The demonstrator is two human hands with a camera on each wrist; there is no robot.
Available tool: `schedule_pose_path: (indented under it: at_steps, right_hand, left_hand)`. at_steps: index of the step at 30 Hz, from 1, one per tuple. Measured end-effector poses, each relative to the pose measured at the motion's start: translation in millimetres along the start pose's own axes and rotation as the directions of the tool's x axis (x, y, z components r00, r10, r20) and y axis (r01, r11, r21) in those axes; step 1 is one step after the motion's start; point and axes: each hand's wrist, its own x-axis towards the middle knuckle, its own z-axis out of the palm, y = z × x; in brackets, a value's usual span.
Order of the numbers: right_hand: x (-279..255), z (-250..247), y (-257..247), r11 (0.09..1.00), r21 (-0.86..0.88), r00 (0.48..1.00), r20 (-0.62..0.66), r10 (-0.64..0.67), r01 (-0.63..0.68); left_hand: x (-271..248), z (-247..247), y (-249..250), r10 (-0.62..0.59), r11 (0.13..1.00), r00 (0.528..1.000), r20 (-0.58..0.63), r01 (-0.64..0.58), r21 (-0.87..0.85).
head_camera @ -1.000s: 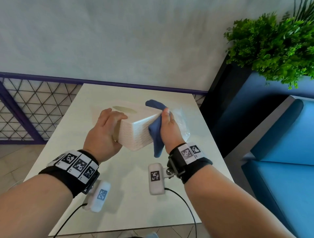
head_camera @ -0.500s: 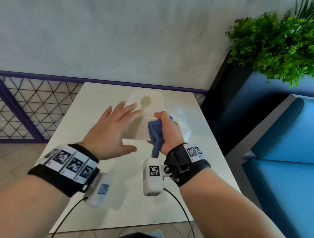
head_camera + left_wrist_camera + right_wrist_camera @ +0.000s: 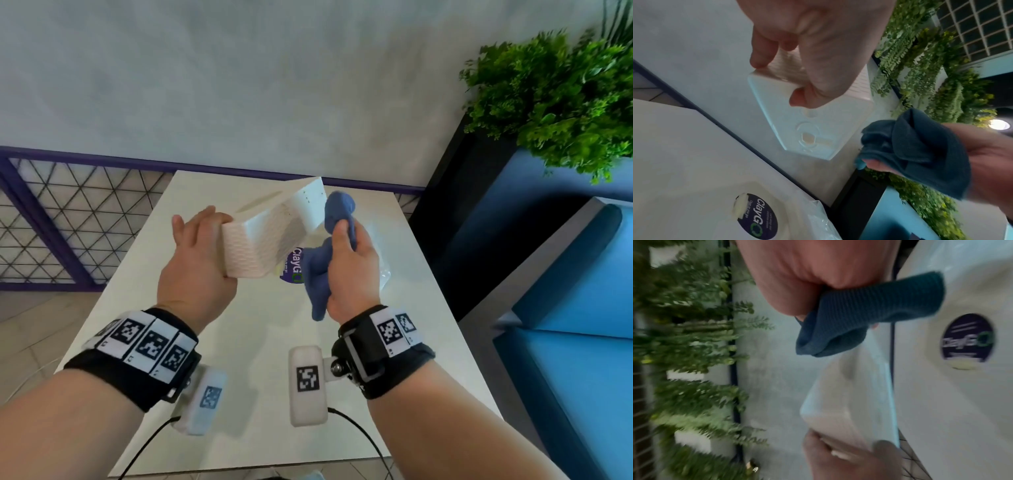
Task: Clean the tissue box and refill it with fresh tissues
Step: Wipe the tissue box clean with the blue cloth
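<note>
My left hand (image 3: 197, 257) grips the white textured tissue box (image 3: 260, 240) at its near left end and holds it tilted above the table. From the left wrist view the box's smooth underside (image 3: 818, 129) shows, with my left fingers (image 3: 764, 53) curled over its edge. My right hand (image 3: 349, 260) grips a bunched blue cloth (image 3: 322, 270) just right of the box, close to its raised end. The cloth (image 3: 916, 146) hangs beside the box's corner; whether it touches is unclear. In the blurred right wrist view the cloth (image 3: 859, 318) hangs above the box (image 3: 849, 399).
A clear plastic pack (image 3: 380, 270) with a round purple label (image 3: 293, 270) lies on the white table (image 3: 260, 377) under my hands. A purple-framed mesh railing (image 3: 51, 222) stands left, a plant (image 3: 555, 102) and blue seat (image 3: 575, 359) right.
The box stood on the table under my open left hand half a second ago; now my left hand grips it, lifted and tilted. My right hand with the cloth moved to its right end.
</note>
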Motion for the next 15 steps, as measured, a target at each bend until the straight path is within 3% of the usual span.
schedule_pose_path:
  at_steps: [3,5,7,9,15]
  right_hand:
    - [-10,22,-15,0.975,-0.187,0.987,0.128,-0.098,0.121]
    - [-26,44,-13,0.889,-0.386,0.933,0.341,-0.112,0.248]
    - [-26,53,-6,0.815,-0.474,0.898,0.424,-0.122,0.334]
    - [-2,44,-3,0.793,-0.508,0.91,0.392,-0.136,0.337]
    - [68,6,-1,0.801,-0.581,0.986,0.152,-0.068,0.145]
  left_hand:
    - [3,5,6,-0.012,0.999,1.0,-0.002,0.012,-0.052]
    - [3,9,12,0.035,0.995,0.999,0.018,-0.033,-0.091]
    - [2,10,12,0.058,0.99,0.998,0.006,-0.057,-0.129]
    - [1,6,9,0.033,0.988,0.999,-0.017,-0.036,-0.15]
    - [-10,-8,3,0.003,0.973,0.999,0.053,0.01,-0.231]
